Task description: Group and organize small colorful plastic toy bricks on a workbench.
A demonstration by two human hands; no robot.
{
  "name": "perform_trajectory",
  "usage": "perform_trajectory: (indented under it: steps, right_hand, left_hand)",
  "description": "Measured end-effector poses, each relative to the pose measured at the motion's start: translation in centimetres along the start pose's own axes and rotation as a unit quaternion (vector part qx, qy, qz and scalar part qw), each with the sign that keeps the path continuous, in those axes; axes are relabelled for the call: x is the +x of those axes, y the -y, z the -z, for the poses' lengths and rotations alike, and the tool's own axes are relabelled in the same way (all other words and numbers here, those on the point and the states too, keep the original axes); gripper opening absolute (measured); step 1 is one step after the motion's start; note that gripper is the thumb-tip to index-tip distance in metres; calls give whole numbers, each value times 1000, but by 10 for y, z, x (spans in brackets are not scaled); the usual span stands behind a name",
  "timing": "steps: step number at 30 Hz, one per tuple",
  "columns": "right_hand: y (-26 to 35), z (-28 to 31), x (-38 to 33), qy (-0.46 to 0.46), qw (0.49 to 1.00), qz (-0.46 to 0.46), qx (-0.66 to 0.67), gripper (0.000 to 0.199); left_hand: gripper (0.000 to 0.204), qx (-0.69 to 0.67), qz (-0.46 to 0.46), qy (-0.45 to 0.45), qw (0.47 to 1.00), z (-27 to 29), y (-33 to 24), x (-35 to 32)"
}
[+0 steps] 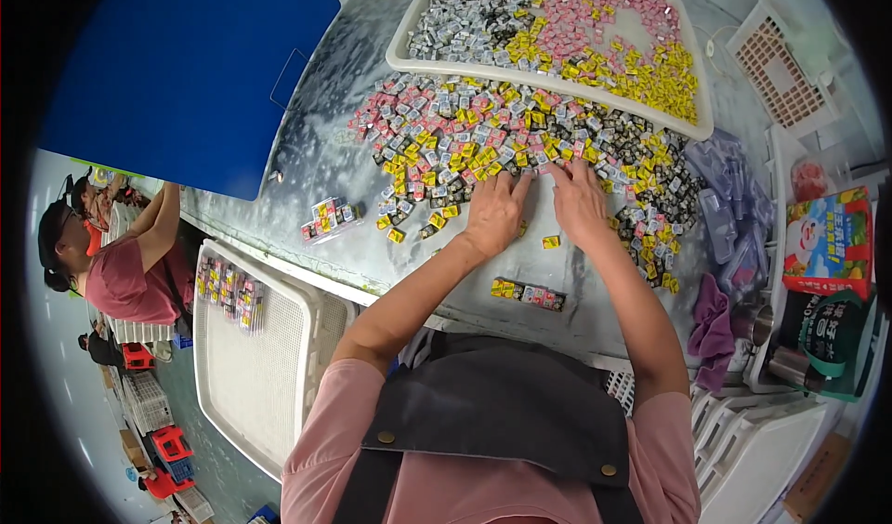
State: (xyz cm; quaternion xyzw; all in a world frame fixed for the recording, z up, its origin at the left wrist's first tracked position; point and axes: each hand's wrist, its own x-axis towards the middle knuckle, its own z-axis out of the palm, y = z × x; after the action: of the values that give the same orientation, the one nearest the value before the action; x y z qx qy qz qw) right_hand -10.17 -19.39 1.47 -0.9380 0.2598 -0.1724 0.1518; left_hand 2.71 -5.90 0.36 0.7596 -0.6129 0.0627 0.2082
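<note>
A wide spread of small wrapped pieces (465, 138) in yellow, pink, white and black lies on the table before me. At its near edge, my left hand (497, 213) rests with bent fingers apart, the fingertips touching pieces. My right hand (580, 206) is close beside it, its fingers also apart and reaching to the pieces between the two hands. Whether any piece is pinched there is hard to make out. A single yellow piece (551, 242) lies between my wrists. Nearer my body is a short packed row of pieces (528, 294).
A white tray (548, 78) of colour-sorted pieces stands at the back. A filled clear pack (332, 219) lies left. Clear plastic packs (729, 199) and a purple cloth (711, 324) are right. A blue panel (195, 69) rises far left; a co-worker (130, 273) stands beyond the white crate (251, 366).
</note>
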Motion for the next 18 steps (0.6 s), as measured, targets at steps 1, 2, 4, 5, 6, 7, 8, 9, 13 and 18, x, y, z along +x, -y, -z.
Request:
perform_trajectory:
  steps: [1, 2, 4, 5, 6, 7, 8, 9, 13, 18]
  right_hand:
    - [-1, -2, 2, -1, 1000, 1, 0, 33]
    - [-1, -5, 2, -2, 1000, 19, 4, 35]
    - [-1, -7, -1, 0, 999, 48, -14, 37]
    - [-1, -7, -6, -2, 999, 51, -15, 37]
    - [0, -5, -10, 13, 998, 54, -10, 35]
    - [2, -3, -14, 28, 998, 58, -5, 33]
    - [4, 0, -17, 40, 998, 45, 15, 30]
    - [5, 6, -18, 41, 998, 45, 15, 30]
    - [-1, 15, -24, 70, 996, 20, 47, 29]
    - [-10, 15, -19, 56, 997, -3, 56, 27]
  left_hand:
    - [50, 7, 17, 23, 1000, 0, 0, 3]
    - [50, 7, 17, 22, 1000, 1, 1, 4]
    - [44, 17, 7, 22, 1000, 1, 1, 5]
    - [44, 18, 8, 19, 1000, 3, 1, 3]
    - [42, 4, -8, 26, 1000, 6, 3, -2]
    - [40, -11, -23, 34, 999, 8, 3, -7]
    - [34, -16, -28, 12, 999, 6, 4, -12]
    - [34, -17, -27, 13, 999, 6, 4, -17]
    - [33, -41, -45, 4, 998, 11, 21, -31]
    - [30, 1, 24, -19, 1000, 19, 17, -14]
